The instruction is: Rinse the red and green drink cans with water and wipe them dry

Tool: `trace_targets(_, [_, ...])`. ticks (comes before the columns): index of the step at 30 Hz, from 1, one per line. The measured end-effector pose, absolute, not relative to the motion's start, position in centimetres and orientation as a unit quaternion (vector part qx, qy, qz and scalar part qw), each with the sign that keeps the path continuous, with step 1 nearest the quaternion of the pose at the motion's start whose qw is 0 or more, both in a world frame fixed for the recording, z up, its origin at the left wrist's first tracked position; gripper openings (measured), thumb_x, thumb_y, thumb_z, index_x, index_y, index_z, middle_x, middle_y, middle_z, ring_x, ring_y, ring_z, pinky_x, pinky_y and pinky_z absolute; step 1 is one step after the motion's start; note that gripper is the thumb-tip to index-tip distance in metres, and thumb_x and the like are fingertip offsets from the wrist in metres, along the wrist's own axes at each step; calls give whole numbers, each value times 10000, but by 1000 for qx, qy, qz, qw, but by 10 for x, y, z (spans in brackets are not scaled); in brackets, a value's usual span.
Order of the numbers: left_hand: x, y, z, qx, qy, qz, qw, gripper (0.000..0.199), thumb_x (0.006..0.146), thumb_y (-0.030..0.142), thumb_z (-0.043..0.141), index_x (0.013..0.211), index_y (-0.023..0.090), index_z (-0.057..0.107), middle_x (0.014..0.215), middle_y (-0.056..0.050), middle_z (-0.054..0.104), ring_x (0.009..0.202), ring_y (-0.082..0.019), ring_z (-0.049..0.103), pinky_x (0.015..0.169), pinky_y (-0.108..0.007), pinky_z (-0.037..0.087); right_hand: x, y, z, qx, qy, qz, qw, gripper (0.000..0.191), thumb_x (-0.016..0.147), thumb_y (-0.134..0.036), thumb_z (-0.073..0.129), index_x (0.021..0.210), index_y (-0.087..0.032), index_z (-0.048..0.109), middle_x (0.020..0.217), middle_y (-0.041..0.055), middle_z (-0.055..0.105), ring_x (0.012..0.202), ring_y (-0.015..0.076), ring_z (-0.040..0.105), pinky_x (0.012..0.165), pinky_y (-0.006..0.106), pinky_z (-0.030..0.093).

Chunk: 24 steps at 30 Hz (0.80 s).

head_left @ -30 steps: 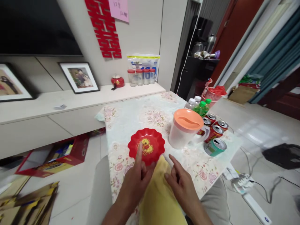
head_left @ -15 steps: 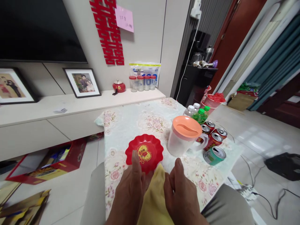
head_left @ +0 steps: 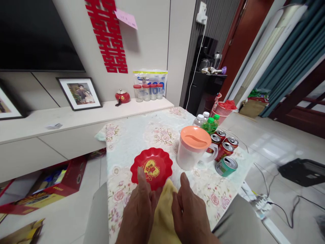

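Observation:
A red scalloped plate with a gold heart print lies on the flowered tablecloth. My left hand is at its near edge, thumb raised; its other fingers are mostly hidden. A yellow cloth rises to a point between my hands. My right hand has its thumb up and its fingers curled against the cloth's right edge. Beyond it stands a clear pitcher with an orange lid.
Right of the pitcher are a green can, several red cans and bottles. Pink baskets are behind them. Jars, a red pot and a framed photo stand on the white cabinet.
The whole view has shifted, so the table and the objects appear further left. Both hands keep nearly the same pose beside the cloth.

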State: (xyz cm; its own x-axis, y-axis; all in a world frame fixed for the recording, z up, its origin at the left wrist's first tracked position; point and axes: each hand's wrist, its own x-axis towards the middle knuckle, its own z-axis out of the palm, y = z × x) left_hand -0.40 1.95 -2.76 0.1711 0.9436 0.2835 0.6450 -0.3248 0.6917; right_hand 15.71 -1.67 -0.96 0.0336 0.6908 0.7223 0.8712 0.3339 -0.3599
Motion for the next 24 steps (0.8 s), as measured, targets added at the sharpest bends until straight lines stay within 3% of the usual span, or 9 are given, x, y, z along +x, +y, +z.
trace_targets(4, [-2, 22, -25, 725, 557, 336, 229, 1011, 1001, 433, 556, 1695, 186, -138, 943, -48, 781, 680, -253, 736, 659, -399, 628, 158, -16, -5, -567, -715, -105, 396, 863, 947, -81, 364, 1724, -232, 21, 766, 20, 704, 538, 219, 687, 412, 295, 537])
trace_targets(7, [1, 33, -29, 729, 561, 332, 210, 980, 977, 457, 587, 1703, 157, 2, 1229, -179, 765, 964, -350, 781, 799, -513, 647, 163, -17, 2, -553, -758, -63, 339, 653, 966, -114, 396, 1612, -165, 314, 877, 67, 717, 583, 219, 701, 435, 317, 556])
trace_targets(9, [4, 43, -35, 744, 541, 356, 165, 1000, 926, 461, 646, 1699, 160, 88, 1471, -253, 631, 1267, -436, 683, 976, -626, 594, 171, -16, 15, -533, -775, -11, 340, 431, 1004, -188, 489, 1434, -174, 508, 929, 74, 713, 686, 212, 718, 526, 319, 595])
trace_targets(12, [13, 58, -40, 762, 502, 388, 130, 1017, 881, 374, 679, 1698, 174, 106, 1708, -270, 340, 1569, -481, 369, 1185, -719, 407, 198, -7, 43, -513, -762, 8, 395, 144, 1033, -208, 543, 1121, -227, 656, 900, 46, 702, 835, 190, 697, 700, 305, 599])
trace_targets(15, [29, 73, -32, 758, 481, 386, 211, 1144, 802, 314, 746, 1701, 176, 53, 1746, -268, 251, 1608, -490, 278, 1230, -723, 346, 240, 17, 70, -575, -714, -92, 389, 231, 1063, -288, 498, 925, -220, 670, 898, 58, 708, 862, 188, 668, 765, 320, 548])
trace_targets(18, [55, 90, -17, 737, 444, 391, 327, 1306, 708, 315, 846, 1701, 173, 10, 1759, -269, 212, 1620, -507, 231, 1260, -723, 293, 279, 53, 84, -654, -663, -110, 348, 226, 1018, -323, 553, 978, -192, 733, 986, 106, 726, 965, 262, 652, 861, 407, 502])
trace_targets(24, [114, 122, -11, 709, 382, 427, 411, 1598, 559, 392, 995, 1679, 195, -127, 1763, -310, 130, 1645, -493, 151, 1301, -697, 180, 291, 96, 95, -752, -631, -59, 180, 244, 983, -349, 637, 900, -162, 769, 956, 124, 727, 902, 260, 637, 739, 355, 393])
